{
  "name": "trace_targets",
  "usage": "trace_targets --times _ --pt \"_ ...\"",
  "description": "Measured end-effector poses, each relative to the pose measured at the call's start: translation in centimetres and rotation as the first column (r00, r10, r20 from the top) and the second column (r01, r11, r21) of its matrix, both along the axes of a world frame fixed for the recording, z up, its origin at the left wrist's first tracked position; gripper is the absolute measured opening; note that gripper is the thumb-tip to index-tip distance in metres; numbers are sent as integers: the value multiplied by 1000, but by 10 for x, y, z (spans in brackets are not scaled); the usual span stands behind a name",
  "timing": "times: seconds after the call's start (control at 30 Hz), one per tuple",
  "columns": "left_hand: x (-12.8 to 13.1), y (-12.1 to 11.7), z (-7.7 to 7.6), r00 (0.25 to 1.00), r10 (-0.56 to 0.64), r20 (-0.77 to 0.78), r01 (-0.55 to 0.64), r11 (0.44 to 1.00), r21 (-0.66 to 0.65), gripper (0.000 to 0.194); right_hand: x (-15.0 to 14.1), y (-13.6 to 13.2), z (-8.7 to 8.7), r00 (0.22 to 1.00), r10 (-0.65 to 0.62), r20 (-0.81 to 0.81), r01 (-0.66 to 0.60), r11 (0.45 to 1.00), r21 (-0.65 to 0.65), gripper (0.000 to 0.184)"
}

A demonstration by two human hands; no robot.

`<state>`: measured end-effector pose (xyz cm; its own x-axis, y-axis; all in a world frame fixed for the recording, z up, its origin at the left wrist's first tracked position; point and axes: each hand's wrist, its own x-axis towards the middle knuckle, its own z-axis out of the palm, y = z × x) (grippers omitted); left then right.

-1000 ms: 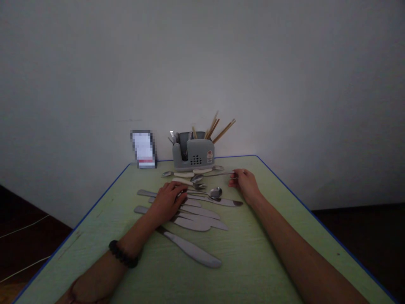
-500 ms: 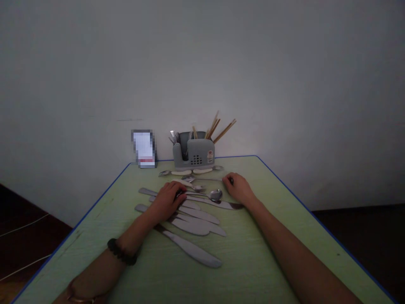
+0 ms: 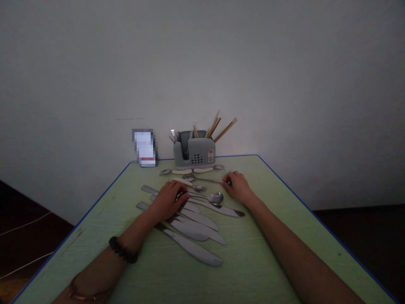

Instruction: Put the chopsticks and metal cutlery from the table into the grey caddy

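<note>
My right hand (image 3: 238, 187) is closed in a pinch on the handle end of a spoon (image 3: 202, 178), whose bowl points left. My left hand (image 3: 169, 199) lies over the handles of several utensils, fingers curled and closed. Its fingertips are at the handle of a second spoon (image 3: 217, 198), bowl to the right; what lies beneath the palm is hidden. Just below that spoon, a table knife (image 3: 226, 208) extends rightward. Several more knives (image 3: 198, 249) fan out under and in front of my left hand. A white-handled fork (image 3: 199, 188) rests just beyond it.
Two more white-handled forks (image 3: 182, 172) lie before a grey cutlery holder (image 3: 202, 152) containing chopsticks (image 3: 225, 129) and metal utensils. A blurred phone-like screen (image 3: 145, 147) stands left of it. The green table (image 3: 253, 261) has a blue edge and meets the wall.
The knives near my left hand have shifted slightly toward me, and the long one now lies apart from my right wrist. The right-hand spoon has turned a little. Both hands stay nearly in place.
</note>
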<state>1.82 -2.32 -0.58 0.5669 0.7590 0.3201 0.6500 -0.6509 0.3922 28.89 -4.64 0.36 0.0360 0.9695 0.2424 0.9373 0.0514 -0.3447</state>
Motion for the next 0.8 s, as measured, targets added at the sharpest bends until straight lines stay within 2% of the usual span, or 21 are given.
trace_targets --times 0.17,0.27,0.33,0.43,0.53,0.63,0.7,0.8 --pt "1 -1 1 1000 10 -11 -10 1000 4 20 -2 -1 2 992 106 -66 -104 994 39 12" --pt "0 0 0 1000 11 -15 -11 1000 3 20 -3 -1 4 970 115 -214 -102 992 70 14" --pt "0 0 -1 1000 13 -13 -13 1000 8 20 -2 0 7 937 93 -337 -54 991 122 20" --pt "0 0 -2 1000 21 5 -21 999 24 19 1 1 13 846 55 -530 63 978 201 31" --pt "1 -1 -1 999 40 35 -41 999 32 18 2 1 21 678 82 -730 123 967 222 38" --pt "3 -3 0 996 65 63 -67 997 27 16 -4 -5 35 532 136 -836 159 953 256 41" --pt "4 -4 0 994 82 72 -84 996 31 14 -12 -12 49 515 181 -838 169 937 306 38" --pt "5 -3 0 993 93 70 -96 994 44 12 -31 -24 76 534 281 -797 169 889 426 32"
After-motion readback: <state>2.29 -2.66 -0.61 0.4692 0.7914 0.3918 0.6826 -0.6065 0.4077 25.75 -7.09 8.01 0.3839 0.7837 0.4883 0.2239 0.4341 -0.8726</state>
